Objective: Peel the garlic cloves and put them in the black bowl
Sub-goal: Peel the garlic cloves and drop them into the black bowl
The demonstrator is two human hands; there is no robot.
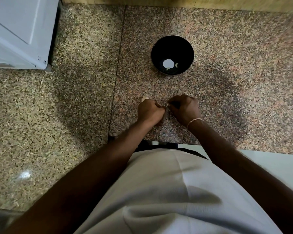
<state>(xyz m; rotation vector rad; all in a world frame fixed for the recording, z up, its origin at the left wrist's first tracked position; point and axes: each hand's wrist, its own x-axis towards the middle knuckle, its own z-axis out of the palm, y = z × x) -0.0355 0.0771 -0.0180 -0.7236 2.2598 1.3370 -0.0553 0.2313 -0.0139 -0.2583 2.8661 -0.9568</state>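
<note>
Dim, warm indoor light. We note a soft round shadow spreading over the speckled counter (227, 48) around the two hands, left (150, 111) and right (185, 108). Glare: one small bright spot on the counter well left of and nearer than the grip; a white reflection inside the black bowl (172, 46) beyond it. Edges smear and bend, wide-angle. Fingers slightly blurred.

Glossy black bowl (172, 46) on polished speckled stone counter (74, 98); white knit shirt (159, 191).

A pale garlic clove (167, 105) sits pinched between both hands, near the upright black bowl (172, 46) holding peeled cloves (176, 65).
</note>
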